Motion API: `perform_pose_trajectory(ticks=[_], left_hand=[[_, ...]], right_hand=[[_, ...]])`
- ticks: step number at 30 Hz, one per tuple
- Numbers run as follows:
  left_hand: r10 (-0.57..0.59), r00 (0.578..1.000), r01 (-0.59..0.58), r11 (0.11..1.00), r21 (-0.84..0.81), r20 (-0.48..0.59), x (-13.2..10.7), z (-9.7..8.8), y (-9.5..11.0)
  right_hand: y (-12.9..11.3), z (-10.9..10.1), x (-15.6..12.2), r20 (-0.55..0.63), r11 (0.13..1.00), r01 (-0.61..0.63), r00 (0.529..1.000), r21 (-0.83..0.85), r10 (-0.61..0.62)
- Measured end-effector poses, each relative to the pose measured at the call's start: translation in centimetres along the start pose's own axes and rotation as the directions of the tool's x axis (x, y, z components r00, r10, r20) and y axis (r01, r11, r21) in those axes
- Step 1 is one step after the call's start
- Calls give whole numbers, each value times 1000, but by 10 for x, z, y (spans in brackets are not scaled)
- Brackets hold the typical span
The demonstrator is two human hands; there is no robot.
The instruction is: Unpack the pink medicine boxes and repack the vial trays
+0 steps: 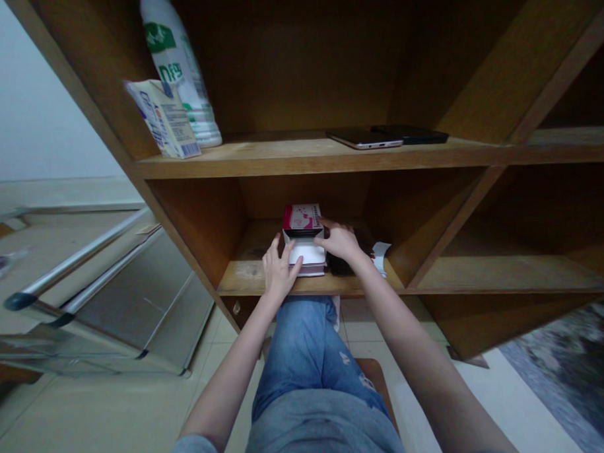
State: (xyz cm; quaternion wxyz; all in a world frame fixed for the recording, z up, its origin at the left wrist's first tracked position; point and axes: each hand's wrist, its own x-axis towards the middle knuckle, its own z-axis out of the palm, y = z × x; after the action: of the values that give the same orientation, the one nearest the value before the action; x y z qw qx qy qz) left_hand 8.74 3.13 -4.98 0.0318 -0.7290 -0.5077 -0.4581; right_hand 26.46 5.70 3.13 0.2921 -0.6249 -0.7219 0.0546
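Note:
On the lower wooden shelf board (249,280) sits a small stack: a pink-and-white printed box (302,217) above a black layer and a white box (307,253). My left hand (280,270) grips the stack's left side, fingers spread against the white box. My right hand (339,240) presses on its right side, with fingertips at the edge of the pink-and-white box. A dark object (341,265) lies partly hidden under my right hand.
A white paper (381,255) sticks out beside the dark object. The shelf above holds a white bottle (177,65), a printed carton (164,119), a silver phone (363,138) and a black tablet (410,133). A metal folding frame (111,292) leans at left.

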Motion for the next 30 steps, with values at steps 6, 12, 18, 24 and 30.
perform_pose_trajectory(ticks=[6, 12, 18, 24, 30], left_hand=[[-205, 978, 185, 926, -329, -27, -8, 14, -5], [-306, 951, 281, 785, -553, 49, -9, 26, -7], [-371, 927, 340, 769, -541, 56, -15, 33, -10], [-319, 948, 298, 862, -411, 18, -18, 33, -12], [-329, 944, 311, 882, -355, 9, -17, 30, -11]], right_hand=[[25, -1, 6, 93, 941, 112, 984, 318, -149], [49, -14, 14, 183, 865, 101, 959, 492, -216], [48, -14, 14, 182, 884, 148, 951, 443, -250], [30, -3, 0, -118, 940, 319, 945, 123, -305], [7, 5, -9, -158, 879, 408, 878, -248, -452]])
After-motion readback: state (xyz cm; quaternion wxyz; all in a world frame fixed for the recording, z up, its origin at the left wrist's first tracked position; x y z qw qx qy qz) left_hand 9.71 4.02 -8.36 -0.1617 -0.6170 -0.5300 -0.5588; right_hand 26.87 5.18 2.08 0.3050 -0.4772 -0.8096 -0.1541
